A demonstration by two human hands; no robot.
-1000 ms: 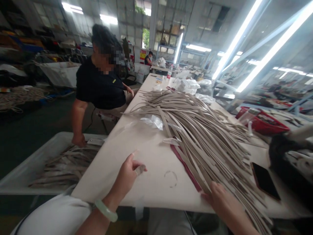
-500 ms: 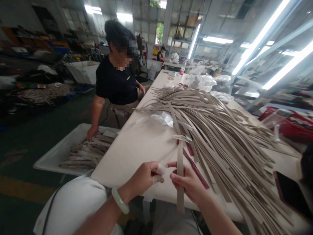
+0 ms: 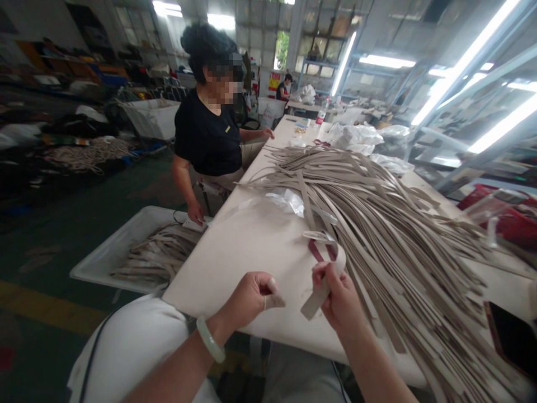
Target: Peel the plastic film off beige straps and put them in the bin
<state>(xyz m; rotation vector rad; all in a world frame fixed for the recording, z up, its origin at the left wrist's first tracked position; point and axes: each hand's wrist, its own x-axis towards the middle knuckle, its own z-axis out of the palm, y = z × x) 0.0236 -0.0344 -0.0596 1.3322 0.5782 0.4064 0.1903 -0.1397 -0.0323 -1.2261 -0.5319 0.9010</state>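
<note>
My right hand (image 3: pixel 338 288) is closed on a flat grey-beige strap (image 3: pixel 315 301), whose short end sticks out toward my left hand. Beyond my fingers the strap bends in a loop, with a dark red strip (image 3: pixel 315 251) beside it. A small pale, shiny piece (image 3: pixel 315 236) lies just past the loop. My left hand (image 3: pixel 254 296) hovers over the near table edge, its fingers curled but thumb and forefinger apart, with nothing visible between them. Pale coverings show on its thumb and forefinger. Many similar straps (image 3: pixel 377 224) lie in a long heap right of my hands.
Crumpled clear plastic (image 3: pixel 291 202) lies on the pale table (image 3: pixel 235 252). A dark phone (image 3: pixel 509 338) is at the right. Left of the table, a white bin (image 3: pixel 100 254) holds straps, beside a seated person in a black shirt (image 3: pixel 210 134). A bottle (image 3: pixel 322 112) stands farther back.
My right hand has turned and raised the strap, which was hanging straight down and now curves in a loop. My left hand's fingers have parted. The seated person's far hand now rests at the table edge.
</note>
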